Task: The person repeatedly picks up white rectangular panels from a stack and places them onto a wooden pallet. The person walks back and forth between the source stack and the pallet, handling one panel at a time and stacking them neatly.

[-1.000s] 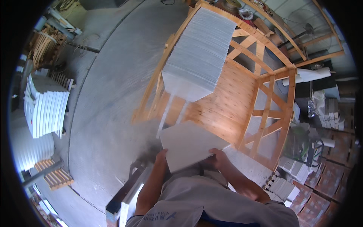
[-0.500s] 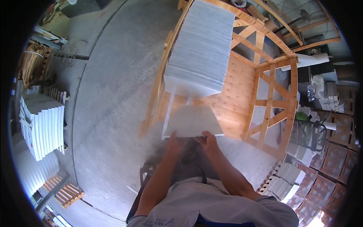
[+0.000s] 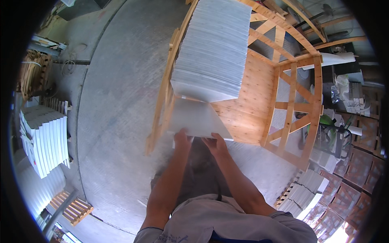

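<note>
A flat pale grey slab [image 3: 194, 119], like a stone tile, is held out before me by its near edge. My left hand [image 3: 183, 139] is closed on that edge toward its left part, and my right hand [image 3: 216, 144] grips it further right. Their fingers are partly hidden beneath the slab. Just beyond stands a long row of similar thin slabs [image 3: 212, 52], packed on edge inside an open wooden crate [image 3: 249, 109]. The held slab's far edge is close to the row's near face; whether they touch I cannot tell.
Slatted crate sides [image 3: 293, 109] rise at the right, and a wooden rail [image 3: 164, 93] runs along the left. White slabs [image 3: 44, 139] stand on a pallet at the far left, near another pallet [image 3: 72, 206]. Stacked pieces [image 3: 302, 190] and wrapped pallets [image 3: 352, 174] stand at the right.
Both hands have carried the slab forward and a little left, bringing it nearer the row in the crate. Its far edge has swung left. Both hands keep their hold.
</note>
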`<state>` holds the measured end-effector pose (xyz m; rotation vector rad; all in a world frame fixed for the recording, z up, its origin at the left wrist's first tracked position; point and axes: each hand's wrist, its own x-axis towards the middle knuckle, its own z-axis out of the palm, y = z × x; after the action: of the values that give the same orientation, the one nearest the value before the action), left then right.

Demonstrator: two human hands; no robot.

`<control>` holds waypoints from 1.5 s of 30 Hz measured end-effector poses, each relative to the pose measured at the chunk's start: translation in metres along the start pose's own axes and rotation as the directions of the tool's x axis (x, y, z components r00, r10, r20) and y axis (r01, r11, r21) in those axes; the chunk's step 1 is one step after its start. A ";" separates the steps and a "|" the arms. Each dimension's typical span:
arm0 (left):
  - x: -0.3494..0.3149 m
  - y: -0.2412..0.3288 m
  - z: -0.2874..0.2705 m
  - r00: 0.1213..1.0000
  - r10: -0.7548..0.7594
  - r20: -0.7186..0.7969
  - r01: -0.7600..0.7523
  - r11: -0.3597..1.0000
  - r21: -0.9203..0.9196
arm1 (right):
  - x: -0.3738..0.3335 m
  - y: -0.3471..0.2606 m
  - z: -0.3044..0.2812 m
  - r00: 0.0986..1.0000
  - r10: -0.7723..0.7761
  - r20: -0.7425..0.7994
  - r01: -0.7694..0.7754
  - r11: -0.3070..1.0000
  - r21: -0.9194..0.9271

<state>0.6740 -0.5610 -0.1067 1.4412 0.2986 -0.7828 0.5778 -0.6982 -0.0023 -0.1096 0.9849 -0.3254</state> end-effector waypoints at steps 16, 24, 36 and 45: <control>0.035 0.067 0.010 0.965 -0.261 -0.022 0.239 0.913 -0.330 | 0.035 0.010 0.029 1.000 -0.029 0.000 0.029 1.000 -0.011; 0.007 0.100 0.040 0.971 0.145 0.188 -0.137 0.989 -0.052 | 0.070 -0.030 0.048 0.996 0.043 0.079 -0.037 0.996 -0.079; -0.076 -0.078 -0.049 0.967 -0.197 0.163 0.114 0.903 0.414 | 0.133 -0.072 0.064 0.972 0.038 0.230 0.020 0.969 -0.244; -0.131 -0.088 -0.103 0.992 -0.118 0.047 0.099 0.951 0.292 | 0.048 -0.061 -0.035 0.560 0.466 0.685 0.782 -0.570 -0.251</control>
<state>0.5509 -0.4181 -0.1073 1.6811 0.2218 -0.9914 0.5600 -0.7693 -0.0458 -2.4474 -0.2019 0.3224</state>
